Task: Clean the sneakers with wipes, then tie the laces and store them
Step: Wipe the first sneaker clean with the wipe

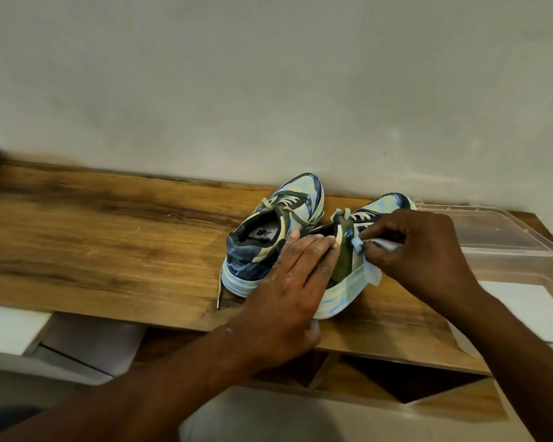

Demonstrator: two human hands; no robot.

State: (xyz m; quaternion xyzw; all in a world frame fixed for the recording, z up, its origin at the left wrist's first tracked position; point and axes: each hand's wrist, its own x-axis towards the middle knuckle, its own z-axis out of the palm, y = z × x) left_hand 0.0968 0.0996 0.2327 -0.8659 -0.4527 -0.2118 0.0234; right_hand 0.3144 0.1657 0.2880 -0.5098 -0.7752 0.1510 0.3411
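Two sneakers stand side by side on the wooden shelf, toes toward the wall and heels toward the person. Both have blue and pale green uppers, dark olive panels and cream laces.

The left sneaker [270,237] stands upright and free, its opening shows a dark insole with a logo, and one loose lace end hangs over the shelf edge.

The right sneaker [348,266] is a little tilted, with its pale sole edge turned outward. A white wipe [372,266], crumpled and folded, is pressed against the outer side of this sneaker, near the olive panel and the sole.
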